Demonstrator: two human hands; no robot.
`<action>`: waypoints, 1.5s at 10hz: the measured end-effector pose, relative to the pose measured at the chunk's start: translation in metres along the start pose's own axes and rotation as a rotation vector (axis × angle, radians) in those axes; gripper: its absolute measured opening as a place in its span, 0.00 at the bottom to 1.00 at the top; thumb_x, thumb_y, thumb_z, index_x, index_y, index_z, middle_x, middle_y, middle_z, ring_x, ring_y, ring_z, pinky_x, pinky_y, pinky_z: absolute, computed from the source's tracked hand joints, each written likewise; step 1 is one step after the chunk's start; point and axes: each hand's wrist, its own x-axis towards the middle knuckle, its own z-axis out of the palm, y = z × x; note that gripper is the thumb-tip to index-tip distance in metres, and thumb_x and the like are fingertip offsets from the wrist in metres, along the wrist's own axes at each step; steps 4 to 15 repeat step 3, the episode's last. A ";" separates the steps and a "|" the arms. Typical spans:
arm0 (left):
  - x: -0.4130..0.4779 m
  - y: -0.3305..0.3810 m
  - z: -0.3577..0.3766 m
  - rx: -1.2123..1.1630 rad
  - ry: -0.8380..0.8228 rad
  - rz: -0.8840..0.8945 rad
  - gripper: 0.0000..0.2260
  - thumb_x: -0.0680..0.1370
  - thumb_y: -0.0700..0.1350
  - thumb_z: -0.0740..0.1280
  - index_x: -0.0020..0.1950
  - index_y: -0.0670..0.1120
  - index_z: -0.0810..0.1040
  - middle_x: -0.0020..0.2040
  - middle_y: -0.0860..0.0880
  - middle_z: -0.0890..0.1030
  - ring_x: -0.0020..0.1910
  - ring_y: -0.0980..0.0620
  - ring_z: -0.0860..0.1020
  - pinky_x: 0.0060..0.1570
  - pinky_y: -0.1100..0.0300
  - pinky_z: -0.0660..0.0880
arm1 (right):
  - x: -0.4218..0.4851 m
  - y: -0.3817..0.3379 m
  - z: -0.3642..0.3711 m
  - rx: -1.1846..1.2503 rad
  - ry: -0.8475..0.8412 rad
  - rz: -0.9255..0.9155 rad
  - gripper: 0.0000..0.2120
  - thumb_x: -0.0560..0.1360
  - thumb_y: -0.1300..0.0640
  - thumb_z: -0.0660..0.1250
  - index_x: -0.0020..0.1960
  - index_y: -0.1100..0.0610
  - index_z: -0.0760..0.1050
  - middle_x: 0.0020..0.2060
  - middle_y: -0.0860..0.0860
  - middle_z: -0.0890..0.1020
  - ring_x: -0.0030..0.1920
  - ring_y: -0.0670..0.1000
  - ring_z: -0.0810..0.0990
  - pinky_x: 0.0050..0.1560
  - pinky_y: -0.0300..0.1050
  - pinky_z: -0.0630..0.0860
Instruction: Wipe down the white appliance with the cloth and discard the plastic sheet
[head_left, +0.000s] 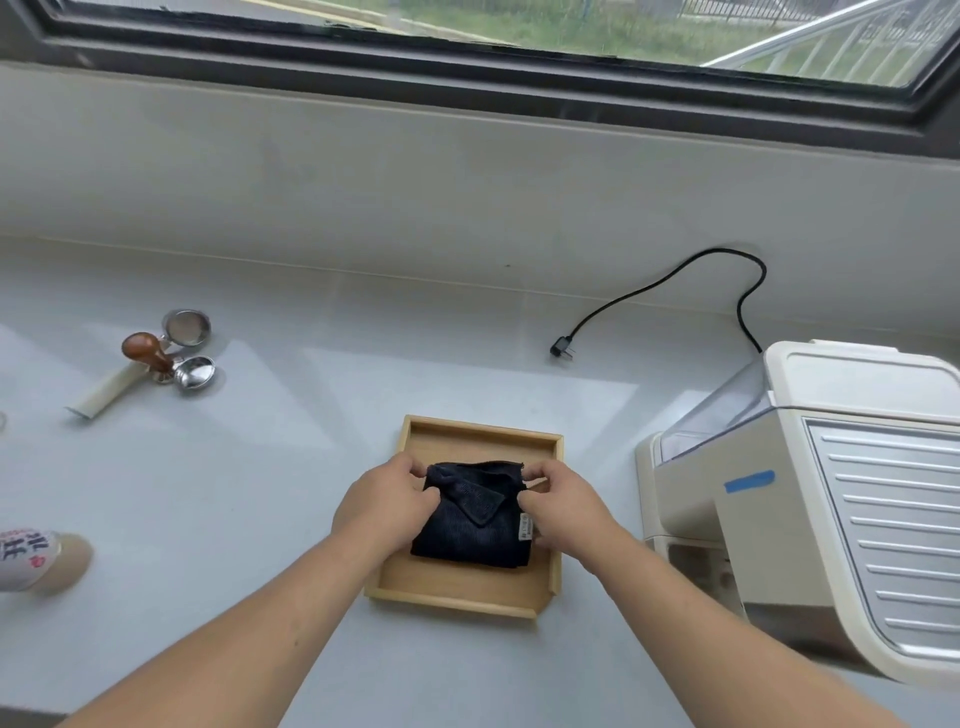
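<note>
A folded dark navy cloth (470, 525) lies in a shallow wooden tray (457, 595) at the centre of the white counter. My left hand (387, 504) pinches the cloth's far left corner, and my right hand (563, 506) pinches its far right corner beside a small label. The white appliance (810, 509), a coffee machine with a ribbed metal top and a strip of blue tape, stands to the right of the tray. A clear plastic sheet (719, 410) appears to cover its far left side.
The machine's black power cord (670, 283) lies unplugged on the counter behind the tray. At the far left sit a wooden-knobbed tamper (148, 353), a portafilter (192, 371) and a metal basket (187, 326). A printed cup (36, 561) lies at the left edge. A window runs along the back wall.
</note>
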 end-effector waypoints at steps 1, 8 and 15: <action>-0.003 0.004 -0.007 0.017 0.020 0.039 0.16 0.77 0.56 0.67 0.64 0.57 0.76 0.52 0.57 0.81 0.53 0.49 0.80 0.48 0.56 0.76 | -0.005 -0.006 -0.007 -0.076 0.099 -0.088 0.14 0.77 0.54 0.65 0.63 0.47 0.73 0.51 0.45 0.79 0.45 0.49 0.82 0.47 0.49 0.81; -0.010 0.026 -0.026 -0.026 0.076 0.182 0.27 0.76 0.60 0.68 0.74 0.56 0.73 0.73 0.56 0.77 0.69 0.52 0.76 0.60 0.55 0.75 | -0.021 -0.029 -0.019 -0.123 0.119 -0.208 0.24 0.77 0.44 0.65 0.72 0.44 0.71 0.69 0.44 0.75 0.54 0.43 0.80 0.50 0.41 0.75; -0.010 0.026 -0.026 -0.026 0.076 0.182 0.27 0.76 0.60 0.68 0.74 0.56 0.73 0.73 0.56 0.77 0.69 0.52 0.76 0.60 0.55 0.75 | -0.021 -0.029 -0.019 -0.123 0.119 -0.208 0.24 0.77 0.44 0.65 0.72 0.44 0.71 0.69 0.44 0.75 0.54 0.43 0.80 0.50 0.41 0.75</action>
